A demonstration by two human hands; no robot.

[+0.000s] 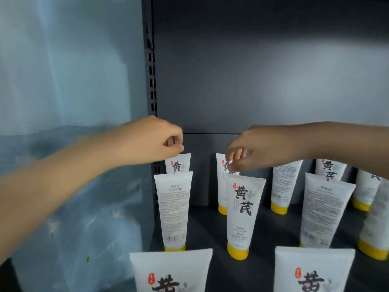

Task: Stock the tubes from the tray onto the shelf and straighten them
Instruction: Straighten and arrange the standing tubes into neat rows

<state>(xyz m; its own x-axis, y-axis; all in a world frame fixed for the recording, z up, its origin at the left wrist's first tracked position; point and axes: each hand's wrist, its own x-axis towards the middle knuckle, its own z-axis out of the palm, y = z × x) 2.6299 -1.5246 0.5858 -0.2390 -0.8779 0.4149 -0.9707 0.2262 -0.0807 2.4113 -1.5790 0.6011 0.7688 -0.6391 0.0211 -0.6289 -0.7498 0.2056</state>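
Observation:
Several white tubes with yellow caps stand cap-down on the dark shelf (pixel 210 228). My left hand (pixel 153 140) pinches the top edge of the back-left tube (pixel 179 164), which stands behind a tube showing its printed back (pixel 173 207). My right hand (pixel 259 148) pinches the top of the second back-row tube (pixel 221 182), just above the crimped end of a front-facing tube (pixel 242 211). Two more tubes rise at the bottom edge (pixel 170 272) (pixel 313 270). No tray is in view.
The shelf's dark back panel (pixel 263 70) rises behind the tubes, with a slotted upright post (pixel 151 81) at its left. A pale blue cloth with stars (pixel 73 197) hangs left of the shelf. More tubes (pixel 324 209) (pixel 284 186) crowd the right side.

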